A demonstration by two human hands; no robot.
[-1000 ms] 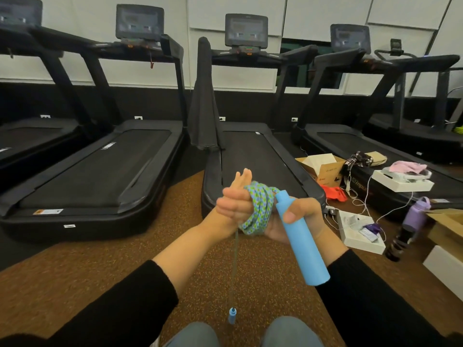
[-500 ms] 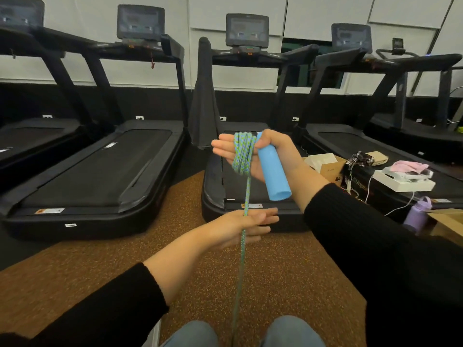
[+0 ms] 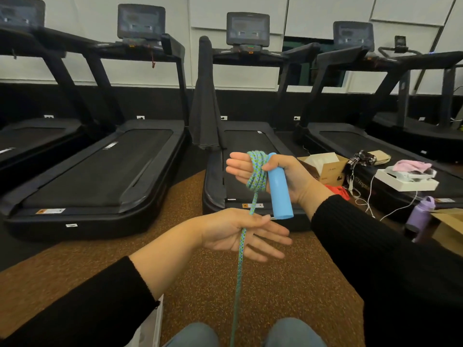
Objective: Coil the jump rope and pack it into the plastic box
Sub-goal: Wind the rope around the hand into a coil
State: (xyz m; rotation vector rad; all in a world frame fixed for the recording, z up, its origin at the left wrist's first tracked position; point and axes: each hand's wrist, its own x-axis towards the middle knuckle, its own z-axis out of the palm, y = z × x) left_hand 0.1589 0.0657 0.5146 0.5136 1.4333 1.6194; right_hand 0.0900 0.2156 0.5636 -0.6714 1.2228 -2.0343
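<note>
Coiling step, mid-wind, nothing packed yet. My right hand (image 3: 288,179) grips the blue handle (image 3: 279,194), thumb clamped over its top and fingers held out straight. The jump rope (image 3: 258,171) is looped several turns round those fingers, just left of the blue handle. My left hand (image 3: 240,231) sits below the blue handle, open with fingers straight and spread. The loose rope runs under its thumb and across the palm, more guided than gripped, then drops well below the blue handle, between my knees. Next I'd say: carry the slack up and over the fingers for another turn, keeping tension. Much rope looks unwound. I can't pick out the plastic box for sure.
</note>
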